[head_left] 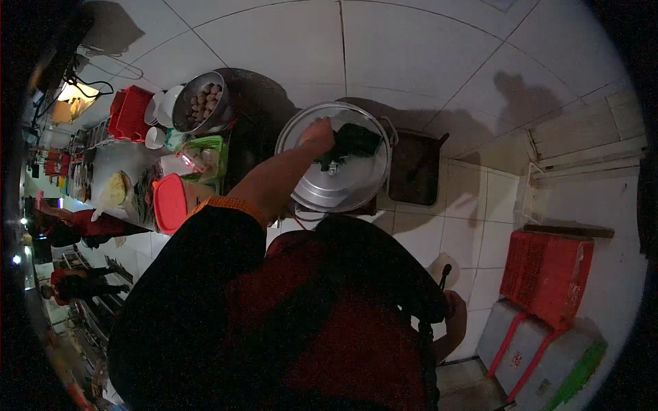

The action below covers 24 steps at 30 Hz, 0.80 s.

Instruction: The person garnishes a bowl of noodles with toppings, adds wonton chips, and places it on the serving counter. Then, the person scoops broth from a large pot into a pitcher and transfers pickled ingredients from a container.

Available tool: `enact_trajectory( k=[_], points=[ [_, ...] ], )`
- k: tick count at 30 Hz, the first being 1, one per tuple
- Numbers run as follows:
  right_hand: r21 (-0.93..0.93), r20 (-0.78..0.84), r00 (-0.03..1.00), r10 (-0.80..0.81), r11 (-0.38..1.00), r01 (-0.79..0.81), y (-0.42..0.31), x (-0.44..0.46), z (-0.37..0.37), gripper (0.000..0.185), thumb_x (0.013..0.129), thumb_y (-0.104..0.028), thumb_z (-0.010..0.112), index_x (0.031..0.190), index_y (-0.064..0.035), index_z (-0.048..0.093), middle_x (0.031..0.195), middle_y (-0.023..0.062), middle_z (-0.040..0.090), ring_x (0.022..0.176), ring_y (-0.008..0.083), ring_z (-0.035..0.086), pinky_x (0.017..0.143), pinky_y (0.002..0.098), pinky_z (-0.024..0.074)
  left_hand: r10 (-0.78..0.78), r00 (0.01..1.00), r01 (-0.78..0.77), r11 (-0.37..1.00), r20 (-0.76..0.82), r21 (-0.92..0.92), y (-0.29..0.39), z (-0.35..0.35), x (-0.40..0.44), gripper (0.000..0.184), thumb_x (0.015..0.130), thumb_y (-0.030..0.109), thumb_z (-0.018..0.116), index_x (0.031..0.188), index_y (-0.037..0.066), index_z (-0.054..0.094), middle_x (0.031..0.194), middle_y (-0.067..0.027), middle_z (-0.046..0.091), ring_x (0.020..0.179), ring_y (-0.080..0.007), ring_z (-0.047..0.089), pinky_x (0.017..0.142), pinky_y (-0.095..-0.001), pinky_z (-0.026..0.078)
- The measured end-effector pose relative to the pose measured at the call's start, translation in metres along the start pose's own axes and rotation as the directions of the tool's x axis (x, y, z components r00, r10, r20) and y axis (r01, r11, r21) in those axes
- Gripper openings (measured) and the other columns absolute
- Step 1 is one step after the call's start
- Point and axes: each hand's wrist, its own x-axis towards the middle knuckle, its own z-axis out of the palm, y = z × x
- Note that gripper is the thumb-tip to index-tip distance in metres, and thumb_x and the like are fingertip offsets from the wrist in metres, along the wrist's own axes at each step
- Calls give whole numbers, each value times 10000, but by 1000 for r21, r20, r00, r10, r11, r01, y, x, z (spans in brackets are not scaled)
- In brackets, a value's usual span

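Observation:
A large round pot with a shiny metal lid (pixel 322 188) stands in front of me. My left hand (pixel 317 137) reaches over the lid, its fingers closed on the edge of a bunched dark green cloth (pixel 356 140) that lies there. The lid's small knob (pixel 333 168) shows just below the cloth. My right hand (pixel 454 308) hangs low at my right side, partly behind the dark sleeve. Close above it is a slim black object (pixel 445 270), perhaps a handle. Whether the right fingers hold it is too dark to tell.
Left of the pot are a metal bowl of round brownish items (pixel 205 103), a red lid (pixel 170 203) and a green basket (pixel 218 154). A dark square pan (pixel 413 168) stands right of it. Red crates (pixel 545 274) are stacked at right. Other people (pixel 75 284) are far left.

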Motion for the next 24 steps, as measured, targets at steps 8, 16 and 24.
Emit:
enact_trajectory(
  k=[8,16,24],
  points=[
    [59,59,998,-37,998,34,-13,23,-14,255,855,-230,644,940,2,581,840,62,602,726,153,558,664,307,473,152,980,-156,988,126,19,23,10,-11,236,780,128,604,973,6,663,1005,-205,652,976,-380,627,785,-447,532],
    [-62,-57,998,-18,998,14,-42,4,9,222,851,-171,635,962,15,590,835,80,612,777,182,597,686,302,500,11,979,-3,999,203,-41,4,35,0,612,790,345,681,1171,-85,470,1225,-241,511,1108,-344,552,908,-405,481],
    [201,-131,990,-45,977,71,-25,-33,55,218,852,-154,651,993,1,593,875,76,601,831,168,581,710,306,493,69,957,-31,990,282,-138,1,4,-17,506,754,355,705,1097,-6,613,1144,-209,598,1014,-331,608,843,-410,510]
  ],
)
